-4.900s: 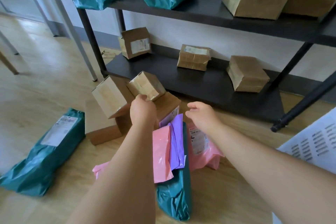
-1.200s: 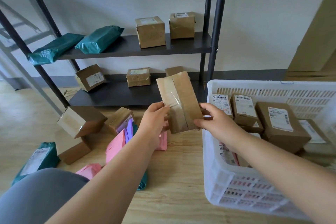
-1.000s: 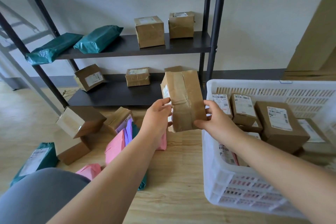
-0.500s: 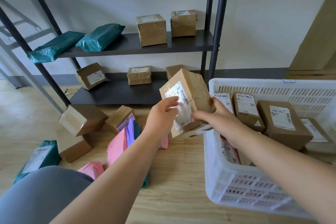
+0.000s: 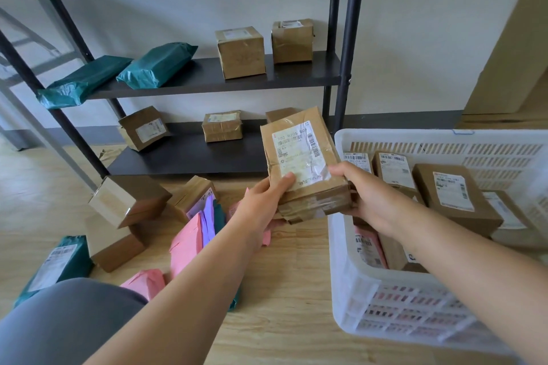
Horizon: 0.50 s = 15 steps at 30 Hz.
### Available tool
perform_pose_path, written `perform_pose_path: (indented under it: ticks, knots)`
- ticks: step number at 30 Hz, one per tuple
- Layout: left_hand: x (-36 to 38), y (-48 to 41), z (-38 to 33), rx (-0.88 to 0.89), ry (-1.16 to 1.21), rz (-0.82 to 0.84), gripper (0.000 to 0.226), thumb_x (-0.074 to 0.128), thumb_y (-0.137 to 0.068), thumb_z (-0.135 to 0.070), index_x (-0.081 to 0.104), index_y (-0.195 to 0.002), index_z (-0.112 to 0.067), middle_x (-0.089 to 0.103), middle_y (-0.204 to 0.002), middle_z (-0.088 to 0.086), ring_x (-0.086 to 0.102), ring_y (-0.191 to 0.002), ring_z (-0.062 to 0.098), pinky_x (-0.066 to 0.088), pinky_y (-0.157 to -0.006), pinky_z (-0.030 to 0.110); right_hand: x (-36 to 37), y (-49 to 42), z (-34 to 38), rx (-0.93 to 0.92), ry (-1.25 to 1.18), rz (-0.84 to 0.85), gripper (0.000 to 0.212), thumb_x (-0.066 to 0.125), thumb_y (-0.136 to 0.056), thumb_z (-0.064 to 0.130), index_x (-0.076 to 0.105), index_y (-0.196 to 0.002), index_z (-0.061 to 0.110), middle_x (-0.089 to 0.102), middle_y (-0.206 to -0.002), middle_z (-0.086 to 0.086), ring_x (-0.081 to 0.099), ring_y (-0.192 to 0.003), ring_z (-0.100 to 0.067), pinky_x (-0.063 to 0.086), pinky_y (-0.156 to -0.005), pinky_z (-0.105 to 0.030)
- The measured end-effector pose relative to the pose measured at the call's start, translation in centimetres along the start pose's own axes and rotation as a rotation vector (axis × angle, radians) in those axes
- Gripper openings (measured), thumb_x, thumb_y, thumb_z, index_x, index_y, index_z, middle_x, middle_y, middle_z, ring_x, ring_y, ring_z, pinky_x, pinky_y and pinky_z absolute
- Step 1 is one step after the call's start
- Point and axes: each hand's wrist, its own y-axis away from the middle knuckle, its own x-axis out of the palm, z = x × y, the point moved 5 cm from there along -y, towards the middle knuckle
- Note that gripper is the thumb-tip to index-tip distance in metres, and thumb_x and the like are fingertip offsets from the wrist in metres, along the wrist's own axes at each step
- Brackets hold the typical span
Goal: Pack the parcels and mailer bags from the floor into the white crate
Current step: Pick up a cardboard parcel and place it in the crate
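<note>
I hold a brown taped parcel [image 5: 302, 163] with a white label facing up, just left of the white crate [image 5: 353, 284]. My left hand [image 5: 261, 207] grips its lower left edge and my right hand [image 5: 367, 195] grips its lower right corner, over the crate's left rim. Several labelled brown parcels [image 5: 453, 195] and a pink mailer [image 5: 367, 249] stand inside the crate. On the floor lie brown boxes [image 5: 127, 201], pink mailer bags [image 5: 186, 243], a purple mailer [image 5: 207, 216] and a teal mailer bag [image 5: 56, 264].
A black metal shelf rack [image 5: 213, 80] stands behind the floor pile, carrying teal bags [image 5: 157, 64] and several brown boxes [image 5: 240, 52]. My grey-clad knee [image 5: 65, 323] fills the lower left. A large cardboard piece [image 5: 516, 38] leans at the right wall.
The parcel has been turned in both hands so its label now faces up, and it has shifted slightly right toward the crate's rim.
</note>
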Motion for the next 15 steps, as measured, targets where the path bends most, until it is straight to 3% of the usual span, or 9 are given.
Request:
perform_pose_path:
  ticks: [3, 6, 12, 15]
  knots:
    - [0.4, 0.0, -0.1, 0.063, -0.07, -0.03, 0.042, 0.067, -0.085, -0.045, 0.059, -0.124, -0.031, 0.066, -0.114, -0.003, 0.068, -0.091, 0.009, 0.059, -0.072, 0.026, -0.5, 0.2, 0.2, -0.008, 0.096, -0.042, 0.037, 0.063, -0.078, 0.051, 0.067, -0.111, 0.035, 0.074, -0.104, 0.003, 0.068, -0.104, -0.021, 0.046, -0.102, -0.048]
    - [0.8, -0.3, -0.3, 0.098, -0.127, -0.05, 0.055, 0.069, -0.078, -0.056, 0.056, -0.128, -0.037, 0.058, -0.125, -0.001, 0.067, -0.098, 0.013, 0.058, -0.084, 0.033, -1.0, 0.3, 0.6, 0.0, 0.119, -0.069, 0.036, 0.065, -0.075, 0.056, 0.068, -0.107, 0.039, 0.075, -0.101, 0.005, 0.069, -0.102, -0.021, 0.047, -0.101, -0.049]
    - [2.2, -0.1, -0.7, 0.136, -0.175, -0.117, 0.062, 0.067, -0.074, -0.065, 0.05, -0.124, -0.032, 0.07, -0.101, -0.013, 0.063, -0.107, 0.014, 0.051, -0.095, 0.041, -1.4, 0.9, 1.7, -0.03, 0.094, -0.071, 0.045, 0.067, -0.077, 0.059, 0.065, -0.115, 0.035, 0.075, -0.102, 0.006, 0.071, -0.098, -0.018, 0.052, -0.096, -0.046]
    - [3.6, 0.5, -1.5, 0.149, -0.175, -0.12, 0.058, 0.066, -0.079, -0.058, 0.046, -0.121, -0.024, 0.068, -0.1, -0.009, 0.067, -0.095, 0.012, 0.057, -0.083, 0.036, -1.8, 2.3, 1.9, -0.035, 0.089, -0.077, 0.054, 0.064, -0.075, 0.068, 0.061, -0.12, 0.038, 0.073, -0.106, 0.011, 0.068, -0.101, -0.013, 0.051, -0.087, -0.036]
